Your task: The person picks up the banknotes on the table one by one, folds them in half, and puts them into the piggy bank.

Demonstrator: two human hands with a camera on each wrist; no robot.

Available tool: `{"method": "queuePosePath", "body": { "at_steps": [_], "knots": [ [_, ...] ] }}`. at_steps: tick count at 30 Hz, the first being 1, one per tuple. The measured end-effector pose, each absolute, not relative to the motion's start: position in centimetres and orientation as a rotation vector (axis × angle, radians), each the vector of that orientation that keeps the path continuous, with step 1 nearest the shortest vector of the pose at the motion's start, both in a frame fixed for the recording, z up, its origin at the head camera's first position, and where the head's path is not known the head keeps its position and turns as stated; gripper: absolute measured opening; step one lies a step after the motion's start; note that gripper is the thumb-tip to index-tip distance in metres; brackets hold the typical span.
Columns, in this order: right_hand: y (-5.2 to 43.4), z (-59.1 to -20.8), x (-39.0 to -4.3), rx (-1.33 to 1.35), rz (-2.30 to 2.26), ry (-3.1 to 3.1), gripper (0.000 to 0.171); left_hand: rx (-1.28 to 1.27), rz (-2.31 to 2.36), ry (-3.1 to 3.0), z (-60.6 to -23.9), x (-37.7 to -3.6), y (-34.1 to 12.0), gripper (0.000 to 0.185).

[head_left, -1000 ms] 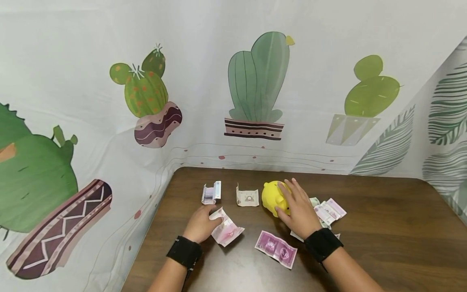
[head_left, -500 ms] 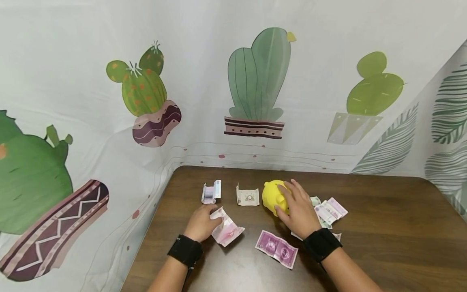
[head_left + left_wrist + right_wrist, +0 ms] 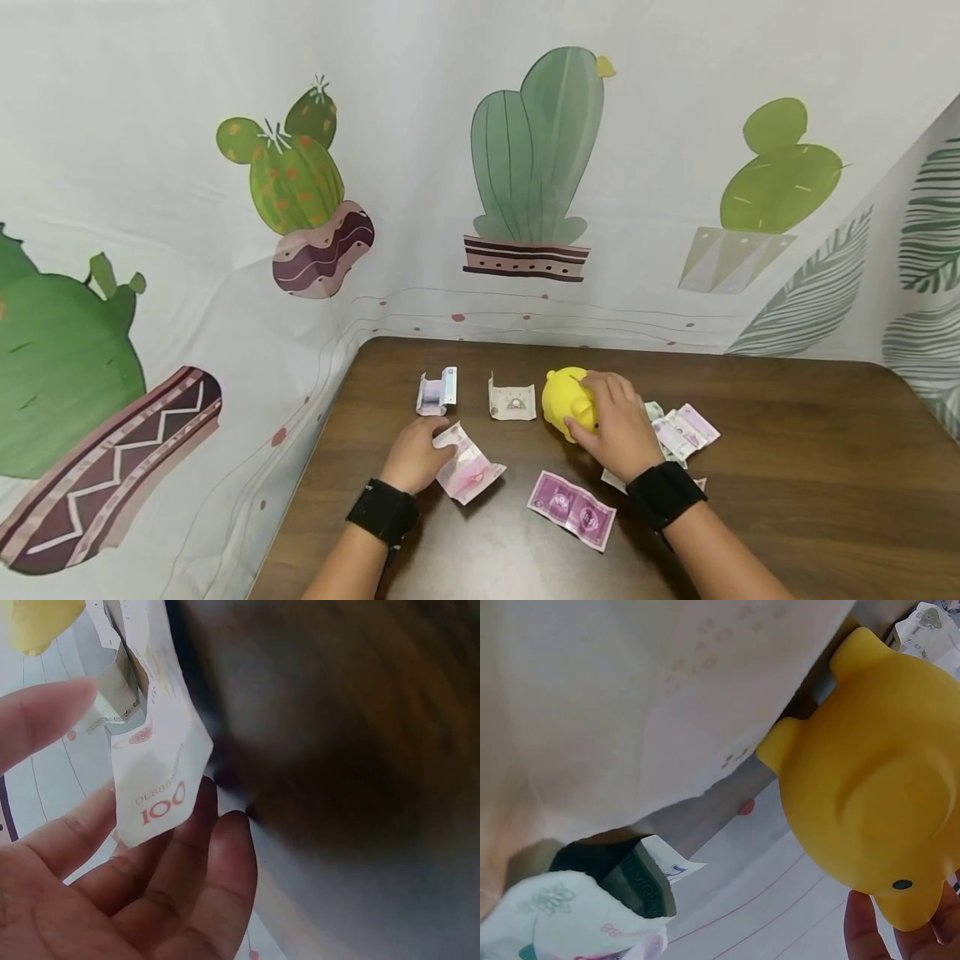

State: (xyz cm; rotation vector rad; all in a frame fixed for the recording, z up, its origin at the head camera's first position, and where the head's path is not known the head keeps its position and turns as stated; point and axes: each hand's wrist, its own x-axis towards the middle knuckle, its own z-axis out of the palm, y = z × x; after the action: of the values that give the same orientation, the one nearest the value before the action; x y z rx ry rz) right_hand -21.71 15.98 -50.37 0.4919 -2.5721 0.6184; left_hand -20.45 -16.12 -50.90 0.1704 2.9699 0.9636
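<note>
My left hand (image 3: pixel 412 457) rests at the left edge of a creased pink banknote (image 3: pixel 471 471). In the left wrist view the fingers lie behind this banknote (image 3: pixel 161 784), printed 100, and the thumb stands apart from it. A yellow piggy bank (image 3: pixel 564 404) sits on the table under my right hand (image 3: pixel 621 427), which grips its right side with curled fingers and thumb. Close up in the right wrist view, the piggy bank (image 3: pixel 885 765) shows its dark eye and feet, with fingertips (image 3: pixel 861 919) at its head.
Behind the left hand lie a curled bluish banknote (image 3: pixel 435 393) and a beige banknote (image 3: pixel 516 402). A purple banknote (image 3: pixel 573 510) is nearer the front. Several overlapping banknotes (image 3: pixel 686 432) lie right of the piggy bank on the brown table (image 3: pixel 810 467). A cactus-print cloth (image 3: pixel 420 167) hangs behind.
My right fingers, earlier stretched over the piggy bank, have curled in around it. The left hand and the banknotes keep their places; the head view has tilted slightly.
</note>
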Motion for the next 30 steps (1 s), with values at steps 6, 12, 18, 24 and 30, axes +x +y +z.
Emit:
{"method": "queuePosePath", "body": {
  "at_steps": [6, 12, 18, 24, 30],
  "knots": [
    [16.1, -50.1, -21.7, 0.515, 0.643, -2.582, 0.062, 0.158, 0.964, 2.957, -50.7, -20.3, -16.1, 0.043],
    [16.5, -49.8, -21.8, 0.522, 0.660, -2.626, 0.066, 0.156, 0.980, 2.957, -50.7, -20.3, -16.1, 0.043],
    [16.8, -49.3, -21.9, 0.551, 0.638, -2.662, 0.074, 0.158, 0.992, 2.957, -50.7, -20.2, -16.0, 0.042],
    [17.2, -48.7, -22.2, 0.628, 0.579, -2.662, 0.072, 0.155, 1.005, 2.954, -50.7, -20.2, -16.0, 0.040],
    [17.8, -48.0, -22.7, 0.690, 0.614, -2.729, 0.071, 0.155, 0.999, 2.954, -50.6, -20.1, -15.8, 0.040]
  ]
}}
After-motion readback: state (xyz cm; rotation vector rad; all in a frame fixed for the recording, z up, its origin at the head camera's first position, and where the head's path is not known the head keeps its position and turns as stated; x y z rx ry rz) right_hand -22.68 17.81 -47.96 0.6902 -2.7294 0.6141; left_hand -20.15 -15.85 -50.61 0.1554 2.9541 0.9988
